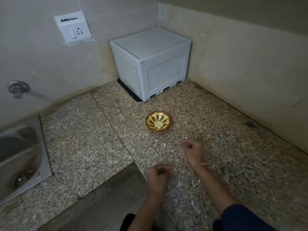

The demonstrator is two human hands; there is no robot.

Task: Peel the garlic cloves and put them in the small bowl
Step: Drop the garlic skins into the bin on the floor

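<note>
A small red bowl with a yellow-green pattern (158, 121) stands on the speckled stone counter (233, 155), with several pale peeled garlic cloves (158, 124) in its middle. My right hand (194, 151) hovers near and to the right of the bowl, fingers curled inward. My left hand (158, 176) is closer to me, by the counter's front edge, also curled into a loose fist. Both hands are blurred, and I see nothing held in either. Small pale peel scraps (164, 144) lie on the counter between the hands and the bowl.
A grey plastic box (150, 64) fills the back corner against the tiled walls. A steel sink (21, 157) is set into the counter at the left, with a tap (17, 89) above it. A switch and socket plate (73, 29) hangs on the wall.
</note>
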